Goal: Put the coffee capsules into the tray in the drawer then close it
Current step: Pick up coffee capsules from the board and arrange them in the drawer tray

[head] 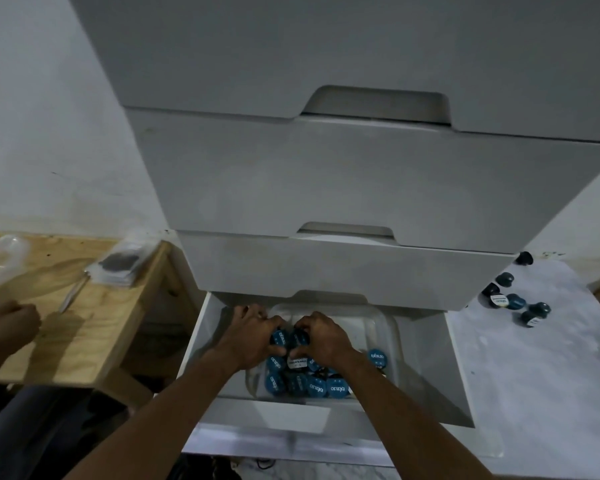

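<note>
The bottom white drawer (pixel 426 372) stands pulled out. Inside it lies a clear plastic tray (pixel 383 323) holding several blue-lidded coffee capsules (pixel 326 388). Both my hands reach into the tray. My left hand (pixel 246 336) and my right hand (pixel 321 336) meet over its middle, fingers curled around blue capsules held between them. One capsule (pixel 376 357) leans at the tray's right side. Several more capsules (pixel 513 299) lie loose on the white surface to the right of the drawer unit.
Closed white drawers (pixel 326 188) stack above the open one. At left a plywood table (pixel 84 317) carries plastic bags and a thin metal tool; another person's hand (pixel 7 323) rests at its left edge. A white marbled surface (pixel 541 393) lies right.
</note>
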